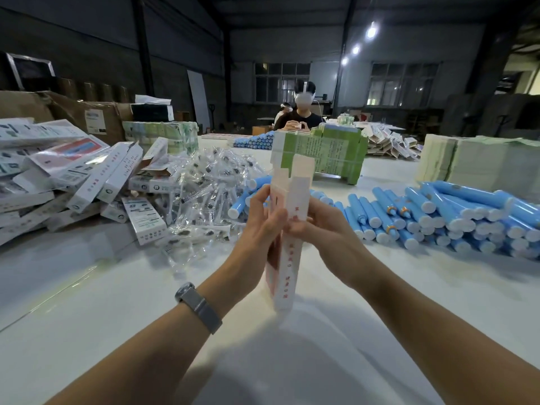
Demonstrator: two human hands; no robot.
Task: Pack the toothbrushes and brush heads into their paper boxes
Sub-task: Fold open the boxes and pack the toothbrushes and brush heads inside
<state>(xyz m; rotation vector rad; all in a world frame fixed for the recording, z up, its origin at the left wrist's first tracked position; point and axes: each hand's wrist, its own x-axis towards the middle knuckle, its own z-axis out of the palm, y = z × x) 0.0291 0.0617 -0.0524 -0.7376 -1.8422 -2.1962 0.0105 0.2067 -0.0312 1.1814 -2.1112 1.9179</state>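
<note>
1. The left hand (pixel 264 217) grips the left side of a tall white paper box (pixel 287 229) with curled fingers; the right hand (pixel 318 226) pinches the right side at the same height; both are clamped on the box, which stands upright above the white table (pixel 117 287), its top flaps open.
2. The box looks empty for now, though its inside is not visible; the step in hand seems to be opening it into shape.
3. The wrapped brush heads (pixel 204 188) lie in a heap just behind the left hand; the blue toothbrush handles (pixel 438 217) are stacked to the right; finished white boxes (pixel 73 182) pile up at the far left.
4. Risk: if the fingers squeeze too hard, the thin card may crease or a flap may tear; the lower end hangs free, so a loose bottom flap could let a handle fall through.
</note>
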